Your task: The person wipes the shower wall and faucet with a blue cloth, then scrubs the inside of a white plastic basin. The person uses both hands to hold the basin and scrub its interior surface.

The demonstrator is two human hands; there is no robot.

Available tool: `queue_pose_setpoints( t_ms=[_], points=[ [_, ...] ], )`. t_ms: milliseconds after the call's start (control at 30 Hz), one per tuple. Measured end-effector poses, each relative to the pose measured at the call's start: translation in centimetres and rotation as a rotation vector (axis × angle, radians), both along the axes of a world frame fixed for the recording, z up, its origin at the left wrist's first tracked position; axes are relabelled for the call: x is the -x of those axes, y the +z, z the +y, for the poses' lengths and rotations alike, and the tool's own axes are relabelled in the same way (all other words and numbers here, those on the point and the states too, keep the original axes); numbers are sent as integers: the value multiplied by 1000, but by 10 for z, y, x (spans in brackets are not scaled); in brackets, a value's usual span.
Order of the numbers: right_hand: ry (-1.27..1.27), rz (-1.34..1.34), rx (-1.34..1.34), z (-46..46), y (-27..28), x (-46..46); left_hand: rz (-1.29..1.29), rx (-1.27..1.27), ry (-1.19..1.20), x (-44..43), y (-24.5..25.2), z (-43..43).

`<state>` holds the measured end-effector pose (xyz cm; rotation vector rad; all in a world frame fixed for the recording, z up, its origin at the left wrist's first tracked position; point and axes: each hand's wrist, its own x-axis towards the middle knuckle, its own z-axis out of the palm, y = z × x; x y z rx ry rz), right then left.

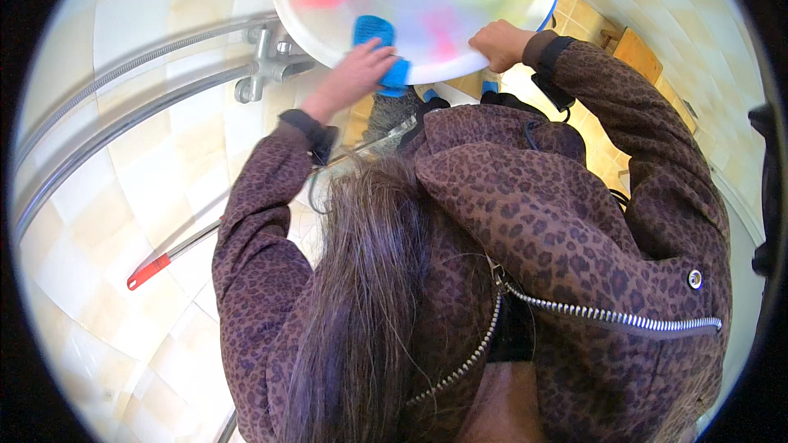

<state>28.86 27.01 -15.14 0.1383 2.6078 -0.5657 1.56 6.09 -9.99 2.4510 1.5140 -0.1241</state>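
A large round white plastic basin (394, 67) with blurred pink and yellow-green patches fills the top of the view, tilted. My left hand (357, 77), slightly blurred, holds a blue cloth (373, 29) against the basin's near left rim; the cloth shows above and below the fingers. At the near right of the same rim, my right hand (502, 46) is closed around the edge. Its fingertips are hidden behind my knuckles and the rim.
A wall mixer tap (263, 67) with a metal hose (154, 49) is close to my left forearm. A red-ended pole (149, 272) leans at the left. A wooden stool (637, 55) stands on the tiled floor beyond my right arm. Blue-tipped footwear shows below the basin.
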Motion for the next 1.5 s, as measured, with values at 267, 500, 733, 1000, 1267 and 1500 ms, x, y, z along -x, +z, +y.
queue_pose_setpoints(
  t_ms=[267,500,733,1000,1267,1500],
  points=[
    [58,97,-60,50,7,-45,-124,-75,-53,-9,0,12],
    [96,140,-177,70,-1,-61,113,-146,66,42,0,13],
    [103,94,-231,80,1,-59,-435,-32,5,-84,-12,39],
    [60,116,-246,80,2,-62,42,-19,93,26,8,17],
    [42,-14,-264,76,22,-67,35,-94,-14,4,3,31],
    [47,75,109,49,16,-51,-241,1,-31,-71,-24,72]
  ],
)
